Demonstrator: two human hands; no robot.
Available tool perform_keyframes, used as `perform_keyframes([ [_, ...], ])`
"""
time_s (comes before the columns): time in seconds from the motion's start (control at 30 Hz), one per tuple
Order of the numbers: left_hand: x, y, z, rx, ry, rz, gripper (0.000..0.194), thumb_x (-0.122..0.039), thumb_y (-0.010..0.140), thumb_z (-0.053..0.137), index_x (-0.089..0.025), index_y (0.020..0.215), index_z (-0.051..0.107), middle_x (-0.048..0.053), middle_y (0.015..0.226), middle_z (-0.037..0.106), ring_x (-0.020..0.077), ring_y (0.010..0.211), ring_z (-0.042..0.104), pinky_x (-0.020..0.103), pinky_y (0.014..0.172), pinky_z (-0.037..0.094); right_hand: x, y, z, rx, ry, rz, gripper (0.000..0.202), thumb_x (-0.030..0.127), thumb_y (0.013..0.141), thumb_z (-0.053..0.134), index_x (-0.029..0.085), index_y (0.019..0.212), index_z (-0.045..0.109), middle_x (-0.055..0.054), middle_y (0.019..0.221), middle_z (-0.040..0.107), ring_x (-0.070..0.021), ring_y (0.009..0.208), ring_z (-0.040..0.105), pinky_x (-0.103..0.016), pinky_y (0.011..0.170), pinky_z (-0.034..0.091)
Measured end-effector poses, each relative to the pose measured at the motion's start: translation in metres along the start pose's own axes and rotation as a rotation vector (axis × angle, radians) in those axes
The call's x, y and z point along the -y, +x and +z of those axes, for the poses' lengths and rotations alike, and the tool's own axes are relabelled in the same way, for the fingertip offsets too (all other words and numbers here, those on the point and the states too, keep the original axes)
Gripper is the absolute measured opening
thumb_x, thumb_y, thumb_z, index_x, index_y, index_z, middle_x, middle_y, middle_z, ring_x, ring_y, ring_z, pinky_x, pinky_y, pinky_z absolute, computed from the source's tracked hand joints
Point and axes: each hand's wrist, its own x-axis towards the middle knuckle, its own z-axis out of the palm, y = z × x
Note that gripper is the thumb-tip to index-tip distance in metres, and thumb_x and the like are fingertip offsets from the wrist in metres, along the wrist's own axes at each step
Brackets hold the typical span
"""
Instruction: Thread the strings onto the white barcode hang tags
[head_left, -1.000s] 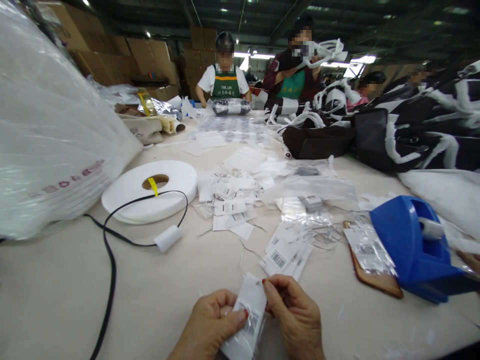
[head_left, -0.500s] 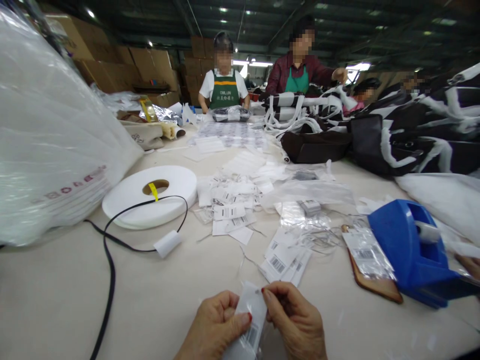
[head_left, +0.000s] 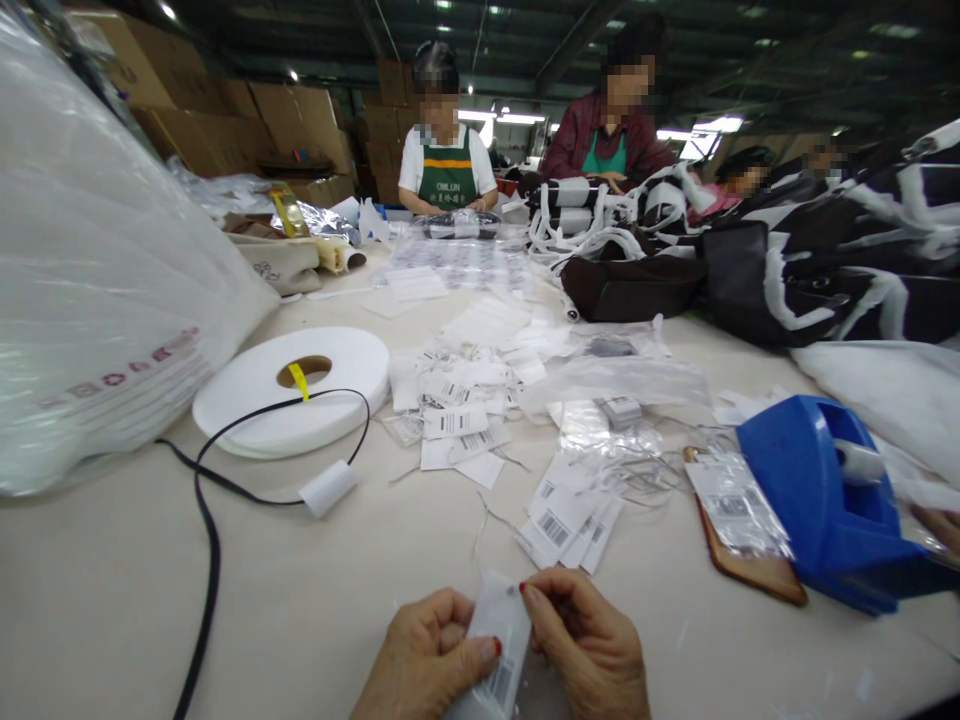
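Observation:
Both of my hands hold one white barcode tag (head_left: pixel 496 640) in a clear plastic sleeve, low at the table's near edge. My left hand (head_left: pixel 424 660) pinches its left side with thumb on top. My right hand (head_left: pixel 589 645) grips its upper right corner with fingertips. Just beyond my hands lies a small stack of barcode tags (head_left: pixel 564 520), and a larger scatter of tags (head_left: pixel 461 400) lies farther back.
A blue tape dispenser (head_left: pixel 821 495) stands at right beside a brown phone-like slab (head_left: pixel 742 565). A white tape roll (head_left: pixel 292 385) and black cable (head_left: pixel 206 530) lie at left, next to a big plastic bag (head_left: pixel 97 270). Two people in aprons work across the table; dark bags (head_left: pixel 750 270) pile at right.
My hands and the tag have slid slightly lower in view. The person across the table lowered the white straps from face height down to the pile.

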Motion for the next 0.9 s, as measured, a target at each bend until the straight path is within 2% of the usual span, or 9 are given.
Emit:
perform_keyframes([
  [0.2,0.004,0.007,0.0,0.025,-0.072,0.015,0.038,-0.035,0.049,0.082,-0.011,0.068,0.061,0.004,0.053,0.069,0.0118,0.045,0.059,0.02,0.047,0.041,-0.009,-0.003,-0.001,0.064,-0.034,0.011,0.022,0.038,0.068,0.065,0.017,0.061,0.062,0.003,0.05,0.049,-0.0095,0.047,0.04,-0.02,0.044,0.031],
  [0.4,0.001,0.007,0.002,0.021,-0.083,0.037,0.034,-0.032,0.052,0.081,-0.011,0.068,0.06,0.005,0.054,0.069,0.0118,0.046,0.059,0.021,0.049,0.042,-0.006,-0.003,-0.004,0.186,0.007,0.109,0.032,0.047,0.067,0.065,0.015,0.061,0.06,0.004,0.047,0.046,-0.0084,0.045,0.039,-0.02,0.044,0.029],
  [0.53,0.001,0.007,0.002,0.042,-0.114,0.046,0.033,-0.032,0.053,0.081,-0.011,0.067,0.059,0.006,0.054,0.069,0.0152,0.05,0.062,0.023,0.052,0.044,-0.001,-0.003,-0.006,0.228,0.017,0.16,0.038,0.053,0.067,0.064,0.015,0.062,0.06,0.004,0.044,0.046,-0.0082,0.044,0.041,-0.019,0.044,0.031],
  [0.67,0.001,0.006,0.0,0.033,-0.148,0.061,0.032,-0.03,0.053,0.081,-0.011,0.067,0.059,0.007,0.057,0.069,0.0137,0.05,0.061,0.022,0.052,0.043,0.003,-0.001,-0.008,0.198,0.038,0.173,0.044,0.058,0.071,0.058,0.015,0.082,0.061,0.002,0.055,0.055,-0.0071,0.042,0.044,-0.018,0.041,0.032],
  [0.73,0.002,0.006,-0.002,0.012,-0.157,0.072,0.032,-0.03,0.052,0.081,-0.011,0.067,0.059,0.006,0.056,0.069,0.013,0.049,0.06,0.022,0.051,0.042,0.004,0.0,-0.009,0.228,0.063,0.242,0.047,0.058,0.068,0.062,0.014,0.085,0.058,0.002,0.057,0.057,-0.0061,0.041,0.045,-0.016,0.037,0.03],
  [0.83,0.003,0.007,-0.004,-0.007,-0.159,0.081,0.033,-0.03,0.052,0.081,-0.011,0.066,0.059,0.005,0.054,0.068,0.0129,0.048,0.059,0.023,0.05,0.042,0.003,-0.001,-0.009,0.336,0.165,0.403,0.045,0.05,0.055,0.075,0.014,0.072,0.055,0.004,0.052,0.054,-0.0039,0.039,0.044,-0.015,0.037,0.028],
  [0.9,0.004,0.007,-0.004,-0.008,-0.165,0.082,0.032,-0.03,0.052,0.081,-0.012,0.066,0.058,0.004,0.053,0.067,0.0119,0.045,0.057,0.021,0.048,0.04,0.0,-0.001,-0.009,0.382,0.235,0.473,0.043,0.045,0.051,0.079,0.014,0.066,0.053,0.006,0.047,0.053,-0.0025,0.037,0.04,-0.014,0.038,0.026],
])
